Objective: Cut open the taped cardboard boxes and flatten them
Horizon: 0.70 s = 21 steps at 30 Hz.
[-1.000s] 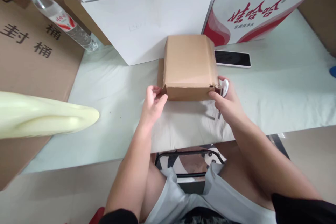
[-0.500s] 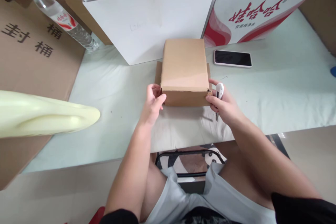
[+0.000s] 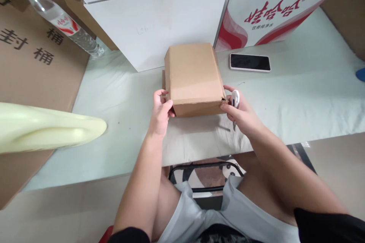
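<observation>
A brown cardboard box (image 3: 194,74) stands on the cloth-covered table in front of me, its top panel down and a side flap showing at its left. My left hand (image 3: 161,112) grips the box's near left corner, thumb on the front and fingers behind the side. At the near right corner, my right hand (image 3: 238,110) pinches the box edge between thumb and fingers. A white utility knife (image 3: 235,99) is tucked in that same hand, its tip pointing down toward the table.
A phone (image 3: 250,62) lies right of the box. Behind stand a white carton (image 3: 159,26) and a red-and-white carton (image 3: 265,19). At left are a water bottle (image 3: 64,22), a large brown carton (image 3: 37,83) and a pale yellow object (image 3: 57,127). The table's front edge runs before my knees.
The box has shifted slightly left and turned, its left side now showing more. My left hand moved left with it; the right hand still holds its corner and the knife.
</observation>
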### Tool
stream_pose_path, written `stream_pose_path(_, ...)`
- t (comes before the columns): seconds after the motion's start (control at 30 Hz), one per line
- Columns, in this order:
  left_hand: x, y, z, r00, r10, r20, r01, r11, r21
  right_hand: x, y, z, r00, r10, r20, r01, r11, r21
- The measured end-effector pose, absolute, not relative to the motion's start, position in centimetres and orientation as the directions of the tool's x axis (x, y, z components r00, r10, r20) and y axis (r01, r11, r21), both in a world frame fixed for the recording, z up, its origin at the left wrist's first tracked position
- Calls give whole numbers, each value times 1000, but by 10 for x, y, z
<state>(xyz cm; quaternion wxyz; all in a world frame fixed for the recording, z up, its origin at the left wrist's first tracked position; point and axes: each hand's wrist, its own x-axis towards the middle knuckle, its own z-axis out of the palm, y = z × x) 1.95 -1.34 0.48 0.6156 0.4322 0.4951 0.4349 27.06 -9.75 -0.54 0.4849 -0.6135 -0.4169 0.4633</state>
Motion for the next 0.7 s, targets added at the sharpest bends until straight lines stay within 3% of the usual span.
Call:
stream_pose_path(0.43,13,-13,-4,65,978,-198,82,193,978,266,-97,0,223,955,-196,99,-222,-970)
stream_pose_path(0.7,20,-18,2,107,981,-161,40,157,987,263,-97,-2,238,947,-218,40,-233,-972)
